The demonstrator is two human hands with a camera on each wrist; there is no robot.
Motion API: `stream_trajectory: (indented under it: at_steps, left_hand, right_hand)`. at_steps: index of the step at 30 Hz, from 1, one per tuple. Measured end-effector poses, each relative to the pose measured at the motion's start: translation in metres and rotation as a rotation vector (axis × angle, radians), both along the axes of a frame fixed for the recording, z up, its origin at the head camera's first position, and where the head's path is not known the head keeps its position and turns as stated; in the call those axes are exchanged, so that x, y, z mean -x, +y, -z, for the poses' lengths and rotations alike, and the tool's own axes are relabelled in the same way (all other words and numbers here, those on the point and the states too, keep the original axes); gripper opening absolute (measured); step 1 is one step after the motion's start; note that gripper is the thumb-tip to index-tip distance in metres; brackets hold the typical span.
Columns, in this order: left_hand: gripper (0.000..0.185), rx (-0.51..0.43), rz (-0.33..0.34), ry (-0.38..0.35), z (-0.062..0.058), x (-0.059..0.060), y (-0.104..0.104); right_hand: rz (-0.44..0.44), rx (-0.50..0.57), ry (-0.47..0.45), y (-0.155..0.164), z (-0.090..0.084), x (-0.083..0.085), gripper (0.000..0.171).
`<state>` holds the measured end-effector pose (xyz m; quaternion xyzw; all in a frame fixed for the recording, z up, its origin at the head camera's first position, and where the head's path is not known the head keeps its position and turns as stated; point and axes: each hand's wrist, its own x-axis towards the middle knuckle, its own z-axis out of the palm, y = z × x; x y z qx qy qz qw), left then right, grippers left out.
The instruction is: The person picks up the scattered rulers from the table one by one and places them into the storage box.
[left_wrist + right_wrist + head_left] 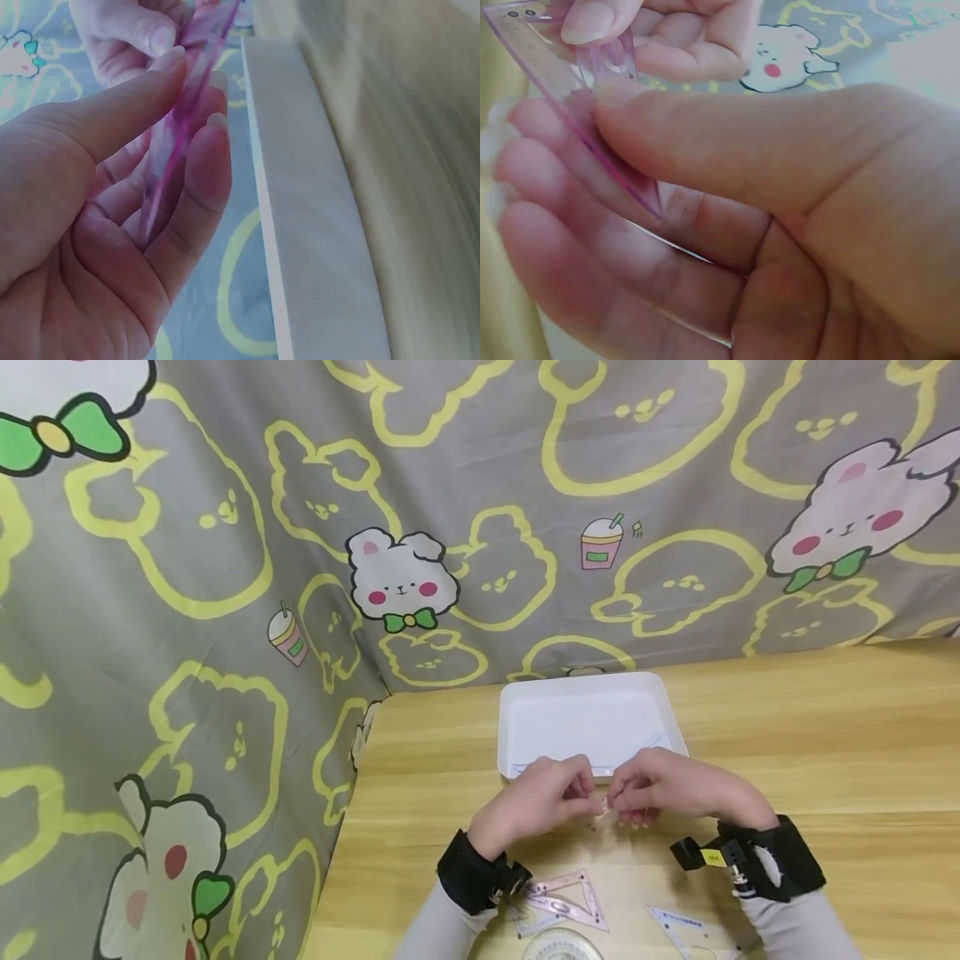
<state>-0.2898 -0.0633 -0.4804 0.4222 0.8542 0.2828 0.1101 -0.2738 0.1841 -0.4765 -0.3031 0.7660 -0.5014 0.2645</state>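
Both hands hold a transparent pink set square [641, 193] between them, just in front of the white tray. My left hand [536, 802] pinches one end of it, thumb on one face and fingers behind, as the left wrist view shows. Toward its pointed corner my right hand [675, 785] grips it between thumb and curled fingers. In the head view the hands largely hide this piece. Below them on the table lies another pink set square [595, 903], overlapping a blue set square [536, 924]. A round clear protractor [562, 946] is at the bottom edge.
The shallow white tray [577, 718] stands at the back of the wooden table [825, 735], with clear bluish pieces along its near side. Another blue set square [667, 925] lies near the right forearm. A patterned grey curtain [480, 468] hangs behind and left.
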Motion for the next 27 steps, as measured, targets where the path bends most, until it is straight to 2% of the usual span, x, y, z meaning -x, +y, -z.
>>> stream_trajectory:
  at_steps: [5,12,15,20,22,27]
  left_hand:
    - [0.018,-0.101,-0.046,-0.01,-0.008,0.005,0.0]
    - [0.015,-0.248,-0.21,-0.034,-0.018,0.018,0.014]
    - [0.017,-0.332,-0.278,-0.092,-0.014,0.026,0.026]
    - [0.036,-0.449,-0.413,-0.209,-0.006,0.034,0.04]
    - [0.037,-0.469,-0.433,-0.251,-0.002,0.037,0.044]
    - [0.027,-0.493,-0.407,-0.335,0.009,0.043,0.056]
  right_hand:
    - [0.047,0.02,0.025,0.013,-0.012,0.002,0.015]
    - [0.205,0.027,0.095,0.023,-0.023,0.011,0.009]
    - [0.292,0.017,0.129,0.03,-0.018,0.014,0.009]
    - [0.383,0.007,0.177,0.036,-0.008,0.02,0.008]
    - [0.414,-0.002,0.197,0.036,-0.006,0.022,0.008]
    - [0.479,-0.014,0.27,0.039,-0.002,0.024,0.005]
